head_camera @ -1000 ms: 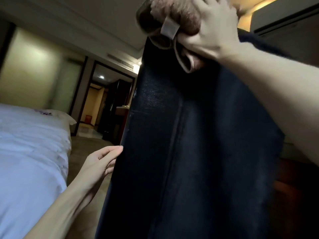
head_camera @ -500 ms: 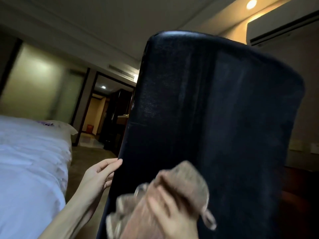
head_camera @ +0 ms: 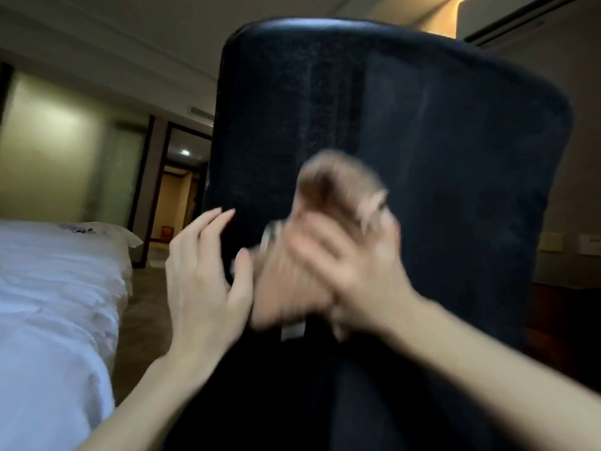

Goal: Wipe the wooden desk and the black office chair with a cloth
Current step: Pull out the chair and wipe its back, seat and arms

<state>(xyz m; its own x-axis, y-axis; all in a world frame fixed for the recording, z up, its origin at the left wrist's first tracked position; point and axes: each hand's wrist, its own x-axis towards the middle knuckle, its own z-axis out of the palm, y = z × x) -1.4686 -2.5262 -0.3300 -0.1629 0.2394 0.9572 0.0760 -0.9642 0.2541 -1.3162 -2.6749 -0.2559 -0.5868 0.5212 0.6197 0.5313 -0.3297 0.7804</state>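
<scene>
The tall back of the black office chair point(head_camera: 439, 151) fills the middle and right of the head view, seen from behind. My right hand point(head_camera: 354, 271) is blurred by motion and is shut on a bunched brown cloth point(head_camera: 331, 187), pressed against the middle of the chair back. My left hand point(head_camera: 201, 275) has its fingers spread, its fingertips touching the chair back's left edge and its thumb close to the cloth. The wooden desk point(head_camera: 566, 323) shows only as a dark strip behind the chair on the right.
A bed with white sheets point(head_camera: 48, 304) lies along the left side. Brown carpet point(head_camera: 143, 307) runs between the bed and the chair toward a lit doorway point(head_camera: 175, 196). An air conditioner point(head_camera: 520, 17) hangs on the wall at the top right.
My right hand with the cloth went from the chair's top down to the lower back, then rose to mid-height. My left hand moved up and in, closer to the cloth.
</scene>
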